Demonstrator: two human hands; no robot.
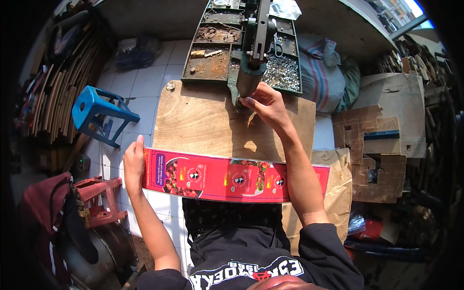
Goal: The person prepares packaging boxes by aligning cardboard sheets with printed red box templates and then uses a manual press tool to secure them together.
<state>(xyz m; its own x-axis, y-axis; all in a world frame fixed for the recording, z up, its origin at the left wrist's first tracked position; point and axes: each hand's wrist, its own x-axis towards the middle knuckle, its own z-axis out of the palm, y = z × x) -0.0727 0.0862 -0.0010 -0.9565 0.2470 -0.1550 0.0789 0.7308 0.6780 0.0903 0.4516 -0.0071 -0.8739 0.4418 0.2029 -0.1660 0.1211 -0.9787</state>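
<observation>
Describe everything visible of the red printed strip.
The red strip looks glossy, perhaps plastic or coated card, with printed food pictures, round emblems and a purple panel. It stretches crosswise at the near side of the wooden board. The left hand holds its left end; the right forearm hides part near its right end.

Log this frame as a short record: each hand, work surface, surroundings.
Left hand: gripping the left end of a long red printed strip
Right hand: at the lower end of a dark metal cylinder; anything pinched is unclear
Work surface: light-brown wooden board
Beyond board: dark green compartmented trays, small shiny pieces
Left side: blue plastic stool
</observation>
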